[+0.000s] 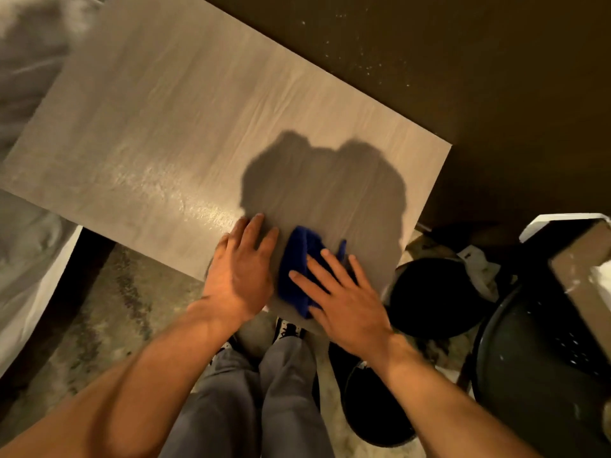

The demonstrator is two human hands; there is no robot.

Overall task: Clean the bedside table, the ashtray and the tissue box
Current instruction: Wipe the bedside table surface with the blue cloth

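Observation:
The bedside table (172,127) has a pale wood-grain top with a wet sheen towards its front left. A folded blue cloth (297,262) lies on the top near the front edge. My right hand (344,299) presses flat on the cloth with straight, spread fingers. My left hand (241,266) rests flat on the table top just left of the cloth, fingers straight. No ashtray shows in view. At the right edge stands a brown box with something white at its top, possibly the tissue box (585,269).
White bedding (26,246) lies to the left of the table. Dark round bins (433,295) stand on the floor right of the table, with a larger dark container (542,368) beyond. A dark wall (463,61) runs behind. My legs and shoes are below the table edge.

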